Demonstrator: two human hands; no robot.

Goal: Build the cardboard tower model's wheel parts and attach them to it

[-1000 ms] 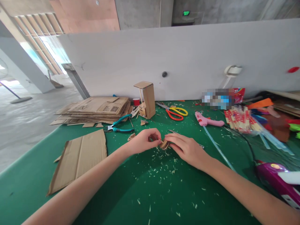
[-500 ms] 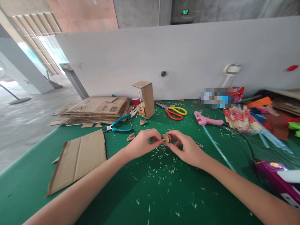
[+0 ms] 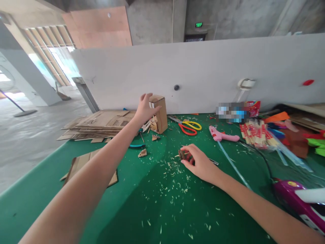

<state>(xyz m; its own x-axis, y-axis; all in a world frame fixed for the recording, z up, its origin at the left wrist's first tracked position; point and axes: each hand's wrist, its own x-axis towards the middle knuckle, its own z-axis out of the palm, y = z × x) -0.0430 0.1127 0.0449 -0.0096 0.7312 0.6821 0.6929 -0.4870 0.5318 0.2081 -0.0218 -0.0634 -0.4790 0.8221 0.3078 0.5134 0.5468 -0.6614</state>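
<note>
My left hand (image 3: 146, 107) is stretched out at the small upright cardboard stand (image 3: 160, 118), its thumb and fingers apart near the top. Whether it touches the stand I cannot tell. Low over the table, my right hand (image 3: 199, 162) pinches a small round cardboard wheel (image 3: 181, 155) with a thin wooden stick through it. Pale shavings (image 3: 175, 176) lie beneath and around that hand. A metal-ended tool (image 3: 213, 161) shows partly behind it.
Scissors (image 3: 189, 128) lie right of the stand, then a pink glue gun (image 3: 222, 134) with its cable. Stacked cardboard (image 3: 93, 122) and a loose sheet (image 3: 81, 162) are on the left. Teal-handled pliers (image 3: 137, 146) are mostly hidden by my left arm. A purple device (image 3: 291, 193) stands at right.
My left hand has let go of the wheel's stick and moved up and left to the cardboard stand. My right hand keeps the wheel, now turned more edge-on. The view has tilted up slightly.
</note>
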